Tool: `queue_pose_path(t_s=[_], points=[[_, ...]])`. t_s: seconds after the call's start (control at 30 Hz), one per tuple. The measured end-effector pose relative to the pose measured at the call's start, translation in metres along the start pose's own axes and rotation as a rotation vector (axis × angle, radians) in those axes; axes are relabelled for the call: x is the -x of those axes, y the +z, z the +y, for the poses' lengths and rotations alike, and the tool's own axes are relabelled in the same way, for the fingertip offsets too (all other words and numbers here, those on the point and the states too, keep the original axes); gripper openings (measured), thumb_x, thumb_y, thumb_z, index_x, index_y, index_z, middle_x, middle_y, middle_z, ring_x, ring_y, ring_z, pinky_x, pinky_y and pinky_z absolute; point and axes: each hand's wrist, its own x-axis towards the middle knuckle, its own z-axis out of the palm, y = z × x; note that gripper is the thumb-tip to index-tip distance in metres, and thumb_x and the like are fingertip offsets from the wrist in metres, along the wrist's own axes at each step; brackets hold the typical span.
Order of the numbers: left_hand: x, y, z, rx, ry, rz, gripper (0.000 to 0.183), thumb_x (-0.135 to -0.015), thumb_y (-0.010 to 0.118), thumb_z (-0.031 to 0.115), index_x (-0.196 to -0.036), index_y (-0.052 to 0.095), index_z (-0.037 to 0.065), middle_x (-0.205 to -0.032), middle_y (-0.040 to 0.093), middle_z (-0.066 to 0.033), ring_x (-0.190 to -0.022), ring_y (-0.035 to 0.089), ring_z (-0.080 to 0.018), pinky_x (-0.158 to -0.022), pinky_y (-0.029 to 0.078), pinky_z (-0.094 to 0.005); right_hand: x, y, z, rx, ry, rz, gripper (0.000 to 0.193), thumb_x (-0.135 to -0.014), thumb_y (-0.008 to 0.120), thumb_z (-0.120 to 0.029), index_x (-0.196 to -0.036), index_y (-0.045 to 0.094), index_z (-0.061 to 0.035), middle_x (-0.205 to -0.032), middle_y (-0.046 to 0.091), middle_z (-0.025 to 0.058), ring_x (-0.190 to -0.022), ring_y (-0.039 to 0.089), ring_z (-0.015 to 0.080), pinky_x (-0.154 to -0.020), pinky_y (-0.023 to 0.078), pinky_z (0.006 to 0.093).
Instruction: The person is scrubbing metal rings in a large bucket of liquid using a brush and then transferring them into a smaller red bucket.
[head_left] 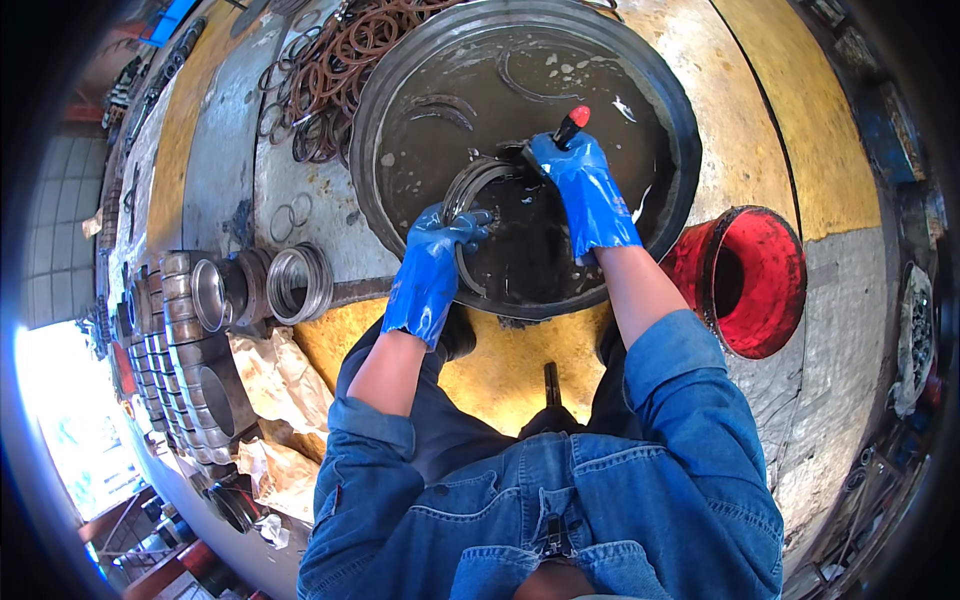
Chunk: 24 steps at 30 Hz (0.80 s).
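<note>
Over a round dark metal basin (678,110) of murky liquid, both of my hands wear long blue rubber gloves. My left hand (437,245) is closed around the near left side of a few shiny metal rings (465,188), held together and tilted over the liquid. My right hand (568,165) grips a black-handled tool with a red end (575,122), which sticks up past the glove. The tool's working end is low beside the rings, dark and mostly hidden, so its kind is unclear. Another curved ring (440,108) lies partly under the liquid on the far left.
A heap of rusty rings (345,65) lies beyond the basin's left side. Stacked metal rings (298,285) and rows of metal cylinders (185,345) stand at left, near crumpled brown paper (285,375). A red bucket (765,285) lies tipped at the basin's right.
</note>
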Motion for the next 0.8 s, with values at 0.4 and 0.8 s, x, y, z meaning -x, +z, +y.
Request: queue_pose_path(t_s=[0.4,0.8], points=[[0.001,0.015,0.009,-0.011,-0.025,0.002,0.031,-0.092,0.066,0.013,-0.12,0.065,0.0,-0.108,0.074,-0.0119,-0.082,0.067,-0.016,-0.072,0.053,-0.0271,0.015,0.007,-0.015,-0.104,-0.192,-0.133,0.031,-0.085,0.073,-0.03,-0.095,0.075,-0.0011,-0.078,0.071,0.01,-0.072,0.064,0.0152,-0.072,0.052,0.036],[-0.009,0.039,0.016,0.082,-0.174,-0.258,0.032,-0.099,0.062,0.02,-0.125,0.065,0.003,-0.098,0.073,-0.0073,-0.068,0.057,-0.0095,-0.064,0.048,-0.0248,0.013,-0.049,0.006,-0.063,0.041,0.243,0.035,-0.084,0.071,-0.03,-0.093,0.074,0.0043,-0.078,0.073,0.0165,-0.072,0.072,0.024,-0.068,0.054,0.0375]])
